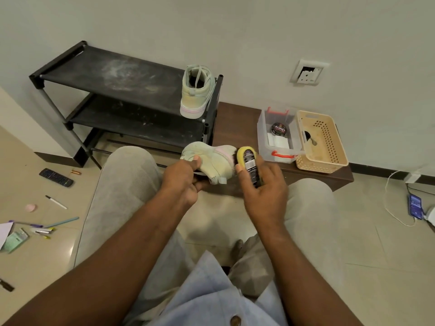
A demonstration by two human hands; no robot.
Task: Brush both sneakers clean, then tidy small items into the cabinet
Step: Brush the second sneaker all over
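Between the knees, left hand (183, 176) grips a sneaker (213, 161); right hand (267, 187) clasps a brush (247, 158) — bristles barely visible against it.

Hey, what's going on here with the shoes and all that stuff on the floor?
A seated person is brushing a pale sneaker. The left hand holds it, while the right hand holds a yellow brush against it. The other sneaker stands on the top shelf of the black rack. A remote, a marker and other small items lie scattered on the floor, not yet tidied.
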